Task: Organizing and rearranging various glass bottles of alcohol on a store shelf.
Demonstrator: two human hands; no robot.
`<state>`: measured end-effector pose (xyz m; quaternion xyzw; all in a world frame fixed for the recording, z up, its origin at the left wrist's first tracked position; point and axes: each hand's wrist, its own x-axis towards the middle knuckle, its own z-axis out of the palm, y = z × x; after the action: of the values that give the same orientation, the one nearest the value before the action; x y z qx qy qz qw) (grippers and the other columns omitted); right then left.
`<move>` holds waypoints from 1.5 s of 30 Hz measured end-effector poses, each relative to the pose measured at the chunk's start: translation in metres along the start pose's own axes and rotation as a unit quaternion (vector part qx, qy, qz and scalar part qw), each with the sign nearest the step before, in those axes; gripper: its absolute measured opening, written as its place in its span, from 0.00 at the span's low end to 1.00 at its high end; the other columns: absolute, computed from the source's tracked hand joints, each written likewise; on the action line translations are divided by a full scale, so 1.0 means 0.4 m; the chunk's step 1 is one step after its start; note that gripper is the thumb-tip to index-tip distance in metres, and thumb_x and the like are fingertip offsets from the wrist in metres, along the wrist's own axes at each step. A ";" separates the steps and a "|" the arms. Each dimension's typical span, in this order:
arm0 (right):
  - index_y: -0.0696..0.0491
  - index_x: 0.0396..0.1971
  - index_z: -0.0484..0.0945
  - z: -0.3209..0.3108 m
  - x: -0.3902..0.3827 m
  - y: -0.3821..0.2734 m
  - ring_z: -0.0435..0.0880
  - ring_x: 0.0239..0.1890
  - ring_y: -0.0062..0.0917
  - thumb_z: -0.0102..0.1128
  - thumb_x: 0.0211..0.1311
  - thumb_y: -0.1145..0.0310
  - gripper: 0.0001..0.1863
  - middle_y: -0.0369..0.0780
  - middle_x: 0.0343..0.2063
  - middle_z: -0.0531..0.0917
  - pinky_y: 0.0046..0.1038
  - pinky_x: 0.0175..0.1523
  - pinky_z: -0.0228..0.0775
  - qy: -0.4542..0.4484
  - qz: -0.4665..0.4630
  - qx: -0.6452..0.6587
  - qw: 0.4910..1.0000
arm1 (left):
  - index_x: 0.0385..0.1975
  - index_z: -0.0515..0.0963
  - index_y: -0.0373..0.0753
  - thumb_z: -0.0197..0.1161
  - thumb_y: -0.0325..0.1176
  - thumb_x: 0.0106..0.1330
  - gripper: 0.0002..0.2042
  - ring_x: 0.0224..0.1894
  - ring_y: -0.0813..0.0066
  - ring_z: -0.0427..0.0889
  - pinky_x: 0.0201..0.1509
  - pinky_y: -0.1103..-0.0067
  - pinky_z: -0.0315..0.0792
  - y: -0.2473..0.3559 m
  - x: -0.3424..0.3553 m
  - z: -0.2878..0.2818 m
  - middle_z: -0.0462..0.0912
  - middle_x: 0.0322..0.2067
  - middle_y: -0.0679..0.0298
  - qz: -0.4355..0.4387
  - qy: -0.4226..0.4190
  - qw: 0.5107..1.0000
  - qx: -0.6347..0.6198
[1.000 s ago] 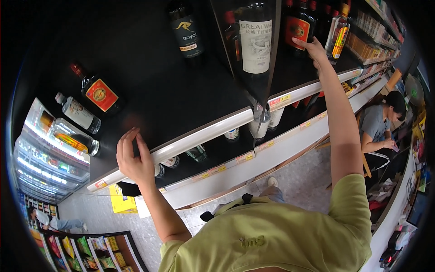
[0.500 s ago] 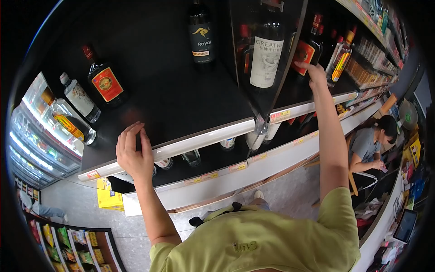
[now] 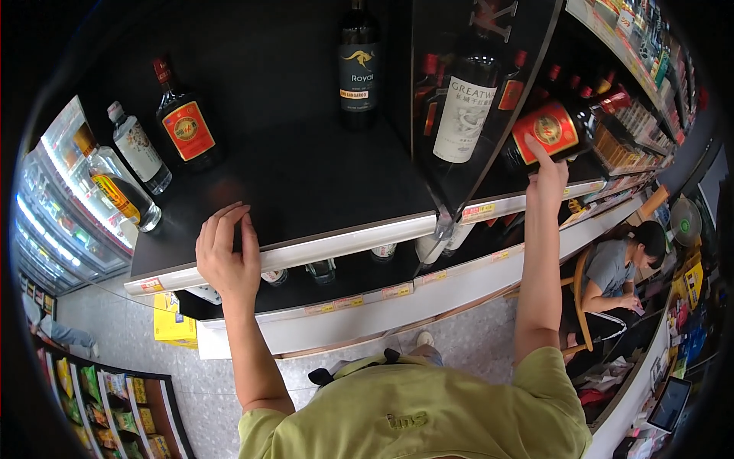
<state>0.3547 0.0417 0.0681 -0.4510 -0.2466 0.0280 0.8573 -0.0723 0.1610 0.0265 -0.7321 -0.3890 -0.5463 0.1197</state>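
Observation:
My right hand (image 3: 546, 182) grips a dark liquor bottle (image 3: 552, 130) with a red and gold label. The bottle is tilted well over, its red cap toward the upper right, in the shelf bay right of a clear divider (image 3: 527, 88). My left hand (image 3: 229, 252) rests at the front edge of the black shelf (image 3: 321, 180), fingers loosely stretched, thumb apart, holding nothing. Beyond it stand a similar red-labelled bottle (image 3: 187, 126), a clear bottle with a white floral label (image 3: 141, 149) and a clear bottle with a yellow label (image 3: 115, 187).
A dark wine bottle (image 3: 359, 73) stands at the back of the shelf. Another wine bottle with a white label (image 3: 462, 115) is seen by the divider. Several bottles stand on the shelf below. At right a seated person (image 3: 612, 268) is near a cluttered counter. A snack rack (image 3: 115, 405) stands lower left.
My right hand has tipped the red-labelled bottle from nearly upright to strongly tilted. The clear yellow-labelled bottle that stood beside it no longer shows there. My left hand has stayed at the shelf edge.

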 end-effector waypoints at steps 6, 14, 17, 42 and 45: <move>0.64 0.43 0.79 -0.036 -0.176 -0.094 0.85 0.40 0.23 0.73 0.50 0.78 0.19 0.42 0.40 0.84 0.22 0.49 0.75 0.006 -0.091 -0.006 0.996 | 0.33 0.82 0.41 0.63 0.25 0.59 0.05 0.41 0.67 0.84 0.46 0.75 0.72 0.000 0.000 -0.001 0.86 0.38 0.66 0.006 0.003 1.000 0.002; 0.61 0.65 0.61 -0.095 -0.423 -0.162 0.75 0.59 0.34 0.62 0.55 0.83 0.36 0.46 0.58 0.73 0.37 0.66 0.67 -0.034 -0.160 0.055 0.985 | 0.34 0.82 0.40 0.64 0.25 0.59 0.05 0.40 0.65 0.83 0.45 0.73 0.73 -0.006 0.003 -0.001 0.86 0.38 0.65 0.012 0.009 1.000 -0.017; 0.60 0.65 0.60 -0.094 -0.457 -0.162 0.75 0.59 0.36 0.62 0.53 0.82 0.37 0.46 0.58 0.72 0.39 0.67 0.65 -0.099 -0.157 0.087 0.979 | 0.34 0.82 0.39 0.65 0.25 0.58 0.05 0.39 0.64 0.83 0.44 0.73 0.73 -0.006 0.007 -0.009 0.85 0.38 0.64 0.012 0.010 1.000 -0.022; 0.62 0.47 0.76 0.416 -0.443 -0.008 0.83 0.44 0.23 0.76 0.49 0.74 0.25 0.43 0.42 0.84 0.24 0.53 0.73 -0.394 0.097 0.062 0.912 | 0.66 0.62 0.37 0.73 0.38 0.59 0.37 0.65 0.59 0.71 0.67 0.66 0.66 0.023 0.145 -0.070 0.69 0.62 0.50 -0.092 -0.218 0.909 -0.344; 0.62 0.46 0.76 0.436 -0.443 0.015 0.84 0.45 0.24 0.78 0.48 0.72 0.26 0.43 0.42 0.84 0.26 0.55 0.73 -0.404 0.119 0.064 0.905 | 0.69 0.56 0.39 0.76 0.45 0.56 0.45 0.67 0.54 0.68 0.68 0.63 0.65 0.001 0.192 -0.025 0.65 0.65 0.45 -0.105 -0.264 0.888 -0.361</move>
<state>0.1222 0.1298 0.0750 -0.3710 -0.5145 0.3252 0.7014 -0.0713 0.1886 0.0990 -0.7969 -0.2566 -0.4446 -0.3185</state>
